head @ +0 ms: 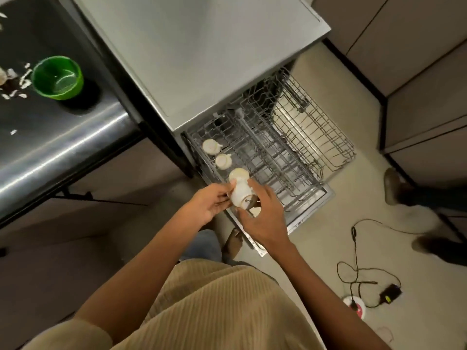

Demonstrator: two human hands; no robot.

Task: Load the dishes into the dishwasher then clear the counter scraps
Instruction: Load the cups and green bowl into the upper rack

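Observation:
A white cup (242,194) lies on its side between my hands, its base turned toward me. My left hand (211,202) holds it from the left, and my right hand (262,215) curls round it from the right. They hover over the near corner of the pulled-out upper dishwasher rack (265,152). Three white cups sit upside down along the rack's left edge: one (210,146), a second (223,161), and a third (238,175) right by my fingers. On the dark counter (63,137) stands a green cup (58,77) beside white scraps (19,83).
The lower rack (318,132) is pulled out further right above the open door. The dishwasher's steel top (202,51) is bare. A cable (356,263) and adapter (390,293) lie on the floor to the right. Another person's shoes (394,186) stand at the right edge by cabinets.

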